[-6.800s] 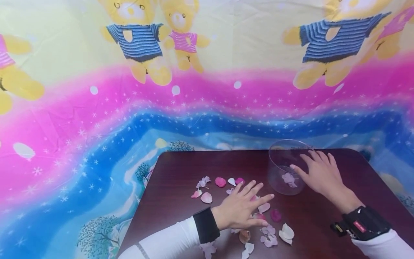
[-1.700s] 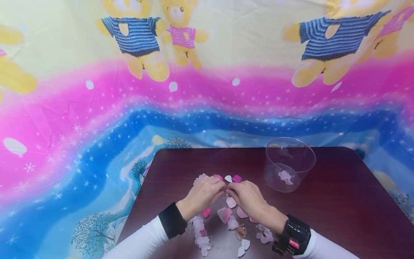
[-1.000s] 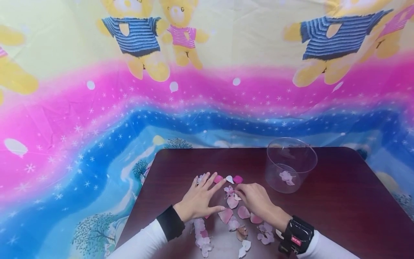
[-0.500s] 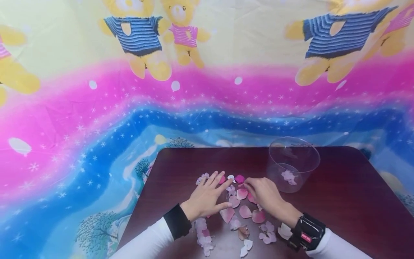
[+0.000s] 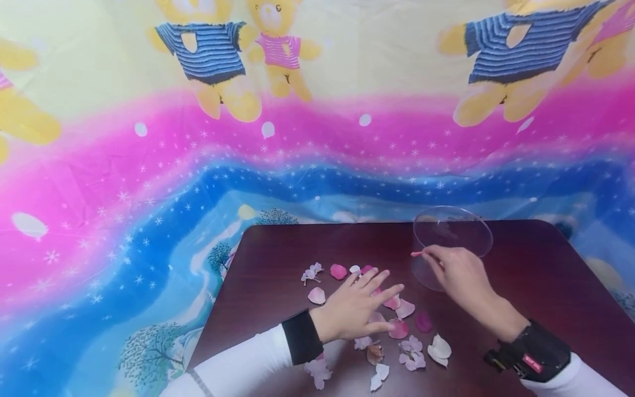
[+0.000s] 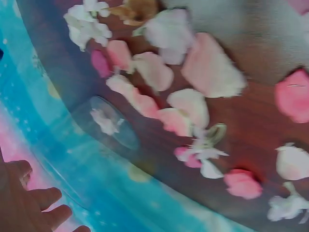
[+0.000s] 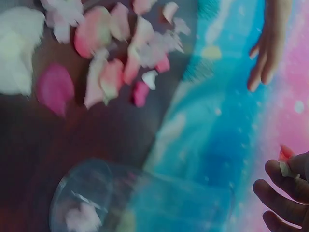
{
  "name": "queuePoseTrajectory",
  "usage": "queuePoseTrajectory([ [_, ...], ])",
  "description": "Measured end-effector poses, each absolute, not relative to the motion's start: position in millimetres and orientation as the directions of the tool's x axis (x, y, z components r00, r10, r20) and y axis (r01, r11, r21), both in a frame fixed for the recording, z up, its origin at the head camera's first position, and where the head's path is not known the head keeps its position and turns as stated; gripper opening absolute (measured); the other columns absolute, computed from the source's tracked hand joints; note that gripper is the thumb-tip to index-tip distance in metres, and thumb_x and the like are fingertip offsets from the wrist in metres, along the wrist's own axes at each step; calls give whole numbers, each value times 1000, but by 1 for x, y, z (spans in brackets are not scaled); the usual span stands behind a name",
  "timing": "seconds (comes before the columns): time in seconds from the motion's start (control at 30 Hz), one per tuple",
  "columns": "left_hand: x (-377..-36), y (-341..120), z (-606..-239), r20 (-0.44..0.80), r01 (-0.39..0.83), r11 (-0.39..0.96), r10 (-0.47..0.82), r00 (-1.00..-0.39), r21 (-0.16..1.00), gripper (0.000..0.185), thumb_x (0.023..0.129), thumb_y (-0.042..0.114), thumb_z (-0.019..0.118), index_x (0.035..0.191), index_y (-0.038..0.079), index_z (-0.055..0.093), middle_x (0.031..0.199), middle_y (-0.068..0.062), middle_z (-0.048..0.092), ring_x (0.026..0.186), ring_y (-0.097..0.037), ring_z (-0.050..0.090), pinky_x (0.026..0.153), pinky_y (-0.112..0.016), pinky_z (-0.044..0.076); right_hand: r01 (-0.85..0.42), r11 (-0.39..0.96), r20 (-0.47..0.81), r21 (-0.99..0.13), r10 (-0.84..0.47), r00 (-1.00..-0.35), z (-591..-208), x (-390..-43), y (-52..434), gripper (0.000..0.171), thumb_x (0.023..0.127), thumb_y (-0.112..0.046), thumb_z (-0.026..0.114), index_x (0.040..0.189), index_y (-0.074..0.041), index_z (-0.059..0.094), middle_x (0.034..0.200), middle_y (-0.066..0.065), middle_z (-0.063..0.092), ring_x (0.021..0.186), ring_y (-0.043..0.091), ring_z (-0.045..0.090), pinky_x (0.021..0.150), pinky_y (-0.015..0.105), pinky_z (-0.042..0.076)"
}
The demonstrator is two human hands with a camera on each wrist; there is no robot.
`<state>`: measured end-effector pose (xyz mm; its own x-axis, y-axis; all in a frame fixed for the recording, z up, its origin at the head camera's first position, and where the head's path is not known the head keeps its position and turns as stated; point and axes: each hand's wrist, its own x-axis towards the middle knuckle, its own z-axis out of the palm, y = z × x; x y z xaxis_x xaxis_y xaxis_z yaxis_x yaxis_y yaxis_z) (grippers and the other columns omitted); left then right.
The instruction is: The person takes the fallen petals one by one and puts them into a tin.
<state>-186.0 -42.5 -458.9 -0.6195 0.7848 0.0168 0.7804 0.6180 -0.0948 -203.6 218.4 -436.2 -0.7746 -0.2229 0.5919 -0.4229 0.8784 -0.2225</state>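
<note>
Pink and white petals (image 5: 397, 325) lie scattered on a dark red table (image 5: 521, 286). My left hand (image 5: 364, 309) lies flat with spread fingers over the middle of the petals. My right hand (image 5: 439, 263) pinches a small pink petal (image 5: 416, 254) just left of a clear plastic cup (image 5: 451, 234), at rim height. The hand hides the cup's lower part. In the right wrist view my fingertips (image 7: 285, 186) hold the petal (image 7: 285, 154) beside the cup (image 7: 87, 203), which has a pale petal inside. The left wrist view shows petals (image 6: 188, 106) and the cup (image 6: 106, 123).
A bright cloth with teddy bears (image 5: 208, 49) and pink and blue bands hangs behind and beside the table. The table's right part and far edge (image 5: 347, 226) show bare wood. A black wrist device (image 5: 533, 358) sits on my right wrist.
My right hand has lifted off the petal pile with a pink petal and moved right and up to the cup. My left hand has slid right over the petals, still flat.
</note>
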Motion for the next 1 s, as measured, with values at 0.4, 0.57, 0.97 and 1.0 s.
queuePoseTrajectory([
  [0.4,-177,-18,-453,-12,813,563,821,-571,-152,76,97,76,31,162,41,14,169,2,25,157,-21,25,124,-46,31,-312,927,655,-206,-106,-748,-398,-222,264,16,90,-12,75,105,-7,76,50,1,50,45,17,42,44,30,24],
  [0.57,-178,-18,-456,-20,807,572,814,-581,-148,76,96,76,31,162,41,15,169,2,25,157,-20,25,124,-45,31,-262,944,613,-199,-88,-786,-407,-236,281,15,94,-14,70,106,-6,76,56,8,60,43,20,41,40,31,25],
  [0.97,-179,-21,-460,-43,806,578,809,-586,-129,75,97,75,32,161,42,15,169,2,25,157,-20,23,125,-44,30,-202,966,246,-162,-158,-956,-435,-253,292,59,106,-49,42,124,1,69,134,30,61,137,52,41,111,69,26],
  [1.0,-178,-21,-460,-45,807,577,809,-586,-128,74,97,75,32,161,42,15,169,2,25,158,-20,23,125,-44,30,-199,968,222,-155,-162,-961,-436,-253,291,64,106,-52,40,127,2,67,139,31,57,140,53,37,113,70,23],
])
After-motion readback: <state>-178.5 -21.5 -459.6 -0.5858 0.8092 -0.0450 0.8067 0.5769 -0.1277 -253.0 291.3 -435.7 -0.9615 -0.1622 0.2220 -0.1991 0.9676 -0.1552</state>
